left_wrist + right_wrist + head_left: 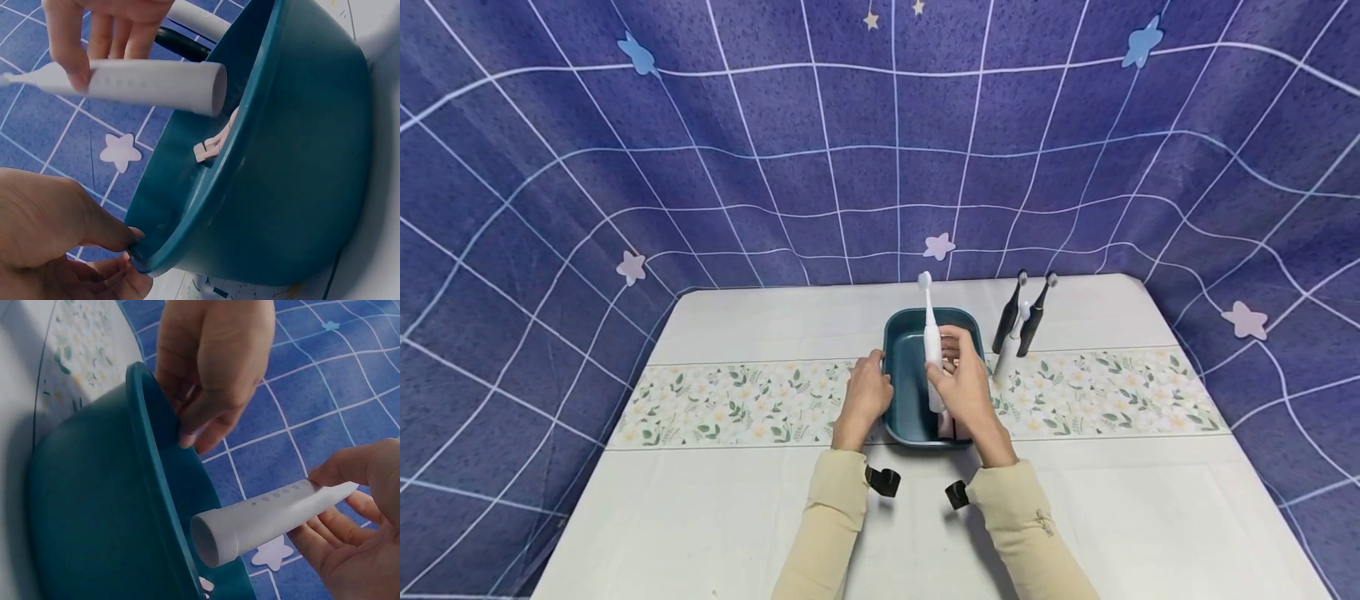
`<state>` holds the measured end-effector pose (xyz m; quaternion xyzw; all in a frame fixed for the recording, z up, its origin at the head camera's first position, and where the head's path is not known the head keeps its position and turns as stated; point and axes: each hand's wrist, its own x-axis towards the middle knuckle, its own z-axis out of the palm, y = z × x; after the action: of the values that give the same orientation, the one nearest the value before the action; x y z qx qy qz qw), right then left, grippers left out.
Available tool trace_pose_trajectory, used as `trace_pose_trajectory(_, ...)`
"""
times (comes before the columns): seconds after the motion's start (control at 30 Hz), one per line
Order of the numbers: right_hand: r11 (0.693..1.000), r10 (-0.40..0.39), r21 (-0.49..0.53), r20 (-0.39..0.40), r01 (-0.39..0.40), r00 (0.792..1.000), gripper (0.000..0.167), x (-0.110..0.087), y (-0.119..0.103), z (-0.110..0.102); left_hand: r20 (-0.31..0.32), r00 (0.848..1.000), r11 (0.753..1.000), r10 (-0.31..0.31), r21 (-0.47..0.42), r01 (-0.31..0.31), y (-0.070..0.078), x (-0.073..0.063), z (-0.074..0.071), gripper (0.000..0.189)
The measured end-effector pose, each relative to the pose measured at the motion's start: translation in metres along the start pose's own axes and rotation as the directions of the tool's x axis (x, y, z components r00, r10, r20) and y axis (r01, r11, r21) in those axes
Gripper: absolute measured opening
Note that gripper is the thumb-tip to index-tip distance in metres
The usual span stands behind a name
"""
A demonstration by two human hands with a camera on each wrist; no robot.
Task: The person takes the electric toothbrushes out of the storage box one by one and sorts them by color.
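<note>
A white electric toothbrush (932,343) is in my right hand (967,390), pinched between thumb and fingers around its handle. Its brush head points up and away, and the flat base hangs over the teal basin (907,379). In the left wrist view the handle (150,84) shows its wide round base toward the basin wall. My left hand (867,390) grips the basin's left rim, thumb (119,231) inside and fingers curled outside. Inside the basin, near its front right, lies a pale pink thing (215,145), partly hidden by the wall.
Just right of the basin stand two black electric toothbrushes (1009,321) and a light-handled one (1009,354). A floral strip (760,400) crosses the white table (700,517). A blue grid-patterned curtain (850,167) rises behind and at both sides.
</note>
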<state>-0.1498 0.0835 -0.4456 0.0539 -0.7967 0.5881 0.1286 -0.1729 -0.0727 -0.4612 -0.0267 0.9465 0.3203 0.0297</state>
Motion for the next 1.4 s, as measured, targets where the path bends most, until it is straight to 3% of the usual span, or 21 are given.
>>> trace_pose_trajectory(0.3, 0.990, -0.057, 0.126, -0.029, 0.061, 0.998, 0.054, -0.008, 0.002, -0.020, -0.003, 1.000, 1.000, -0.015, 0.002, 0.015, 0.002, -0.001, 0.000, 0.041)
trace_pose_trajectory(0.63, 0.972, -0.172, 0.140, -0.127, 0.189, 0.977, 0.051, -0.025, -0.024, -0.048, -0.006, 1.000, 1.000, -0.017, 0.002, 0.017, 0.003, -0.001, -0.002, 0.041)
trace_pose_trajectory(0.77, 0.952, -0.208, 0.186, -0.183, 0.242, 0.961, 0.052, -0.028, -0.016, -0.057, -0.011, 1.000, 1.000, -0.016, 0.007, 0.016, 0.002, -0.001, -0.001, 0.041)
trace_pose_trajectory(1.03, 0.908, -0.264, 0.252, -0.274, 0.334, 0.925, 0.056, -0.027, 0.022, -0.075, -0.012, 1.000, 1.000, -0.013, 0.000, 0.013, 0.002, -0.001, -0.001, 0.041)
trace_pose_trajectory(1.17, 0.909, -0.257, 0.241, -0.318, 0.340, 0.913, 0.057, -0.027, 0.033, -0.084, -0.009, 1.000, 1.000, -0.018, -0.010, 0.018, 0.003, -0.001, -0.001, 0.041)
trace_pose_trajectory(1.4, 0.934, -0.244, 0.174, -0.332, 0.313, 0.911, 0.052, -0.025, 0.037, -0.098, -0.002, 1.000, 1.000, -0.021, -0.006, 0.021, 0.002, 0.000, 0.000, 0.041)
